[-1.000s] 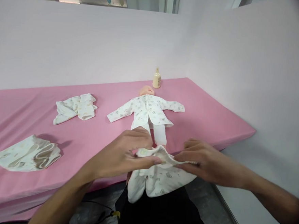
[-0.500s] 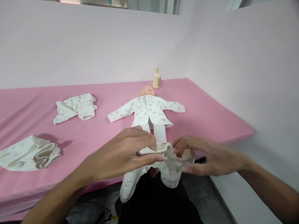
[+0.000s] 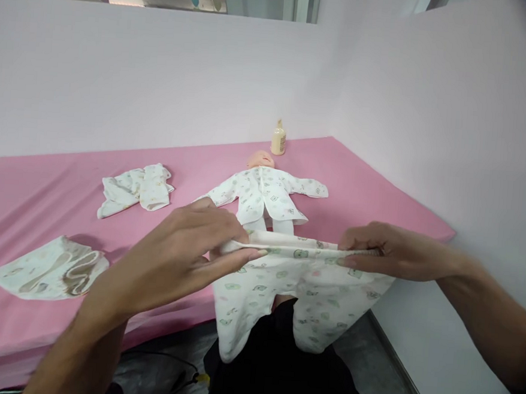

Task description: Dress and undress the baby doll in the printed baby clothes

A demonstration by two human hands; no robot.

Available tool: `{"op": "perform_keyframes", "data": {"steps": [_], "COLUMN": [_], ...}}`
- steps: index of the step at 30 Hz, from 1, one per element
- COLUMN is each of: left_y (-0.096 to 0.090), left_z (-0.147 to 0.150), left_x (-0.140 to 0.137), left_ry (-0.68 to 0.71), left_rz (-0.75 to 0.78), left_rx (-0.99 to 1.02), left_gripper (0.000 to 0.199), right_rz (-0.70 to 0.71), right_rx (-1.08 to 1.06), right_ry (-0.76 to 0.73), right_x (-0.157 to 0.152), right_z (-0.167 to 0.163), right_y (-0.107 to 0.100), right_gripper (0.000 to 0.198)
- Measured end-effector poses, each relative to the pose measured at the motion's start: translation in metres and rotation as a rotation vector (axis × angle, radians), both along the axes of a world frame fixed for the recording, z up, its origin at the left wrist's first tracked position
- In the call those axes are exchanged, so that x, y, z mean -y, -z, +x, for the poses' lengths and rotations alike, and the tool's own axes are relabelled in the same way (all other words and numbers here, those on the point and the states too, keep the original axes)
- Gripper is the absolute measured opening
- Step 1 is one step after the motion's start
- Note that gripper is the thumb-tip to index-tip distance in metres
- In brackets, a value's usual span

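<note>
White baby pants [image 3: 279,282] with a small green print hang between my hands over the pink table's front edge, waistband stretched wide and legs drooping. My left hand [image 3: 197,240] pinches the waistband at its left part, thumb below and fingers on top. At the right part, my right hand [image 3: 385,250] grips the same waistband. Just beyond lies a baby doll [image 3: 261,159] on its back, dressed in a white printed jacket [image 3: 267,191]. The doll's white legs show below the jacket, and their lower ends are hidden behind the pants.
A pump bottle [image 3: 278,138] stands behind the doll's head near the wall. Two folded printed cloths, one farther back [image 3: 137,189] and one nearer [image 3: 46,269], lie on the pink-covered table [image 3: 176,149] at left. Walls border it at back and right.
The pants were bunched between my hands; now the waistband is pulled out straight and the legs hang spread. My left hand has moved left and my right hand to the right and slightly up.
</note>
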State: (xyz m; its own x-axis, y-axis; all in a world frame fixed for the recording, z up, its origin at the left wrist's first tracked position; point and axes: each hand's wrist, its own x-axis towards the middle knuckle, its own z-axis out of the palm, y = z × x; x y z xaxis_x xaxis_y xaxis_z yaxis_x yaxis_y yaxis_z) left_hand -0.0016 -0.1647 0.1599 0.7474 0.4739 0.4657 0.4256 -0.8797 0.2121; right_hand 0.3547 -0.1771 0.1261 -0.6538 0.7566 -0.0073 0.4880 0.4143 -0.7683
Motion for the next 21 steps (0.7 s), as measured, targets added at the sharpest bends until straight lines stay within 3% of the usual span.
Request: {"op": "perform_keyframes", "data": {"steps": [4,9,11,15,18,21], "left_y": [0.001,0.025,0.036,0.047,0.048,0.045], "left_z": [0.006,0.037,0.056,0.087,0.096,0.096], "left_x": [-0.007,0.004,0.012,0.018,0.014,0.011], "left_ry": [0.037,0.086,0.132,0.247,0.29,0.306], "left_rz": [-0.023,-0.236,-0.216,-0.034,0.034,-0.016], "left_rx": [-0.048,-0.142,-0.212,-0.226,-0.18,-0.133], "left_gripper": [0.024,0.036,0.038,0.037,0.036,0.036], "right_rz": [-0.024,-0.096,-0.116,-0.155,-0.119,-0.102], "right_rx": [0.062,0.214,0.293,0.328,0.223,0.053], "right_ry": [0.012,-0.083,-0.097,-0.092,-0.102,-0.15], "right_x": [0.006,0.013,0.016,0.025,0.03,0.033], "right_z": [0.009,0.002,-0.004,-0.019,-0.029,-0.037], "right_y": [-0.011,-0.004,0.0,0.001,0.001,0.006], "right_gripper": [0.019,0.03,0.035,0.049,0.047,0.037]}}
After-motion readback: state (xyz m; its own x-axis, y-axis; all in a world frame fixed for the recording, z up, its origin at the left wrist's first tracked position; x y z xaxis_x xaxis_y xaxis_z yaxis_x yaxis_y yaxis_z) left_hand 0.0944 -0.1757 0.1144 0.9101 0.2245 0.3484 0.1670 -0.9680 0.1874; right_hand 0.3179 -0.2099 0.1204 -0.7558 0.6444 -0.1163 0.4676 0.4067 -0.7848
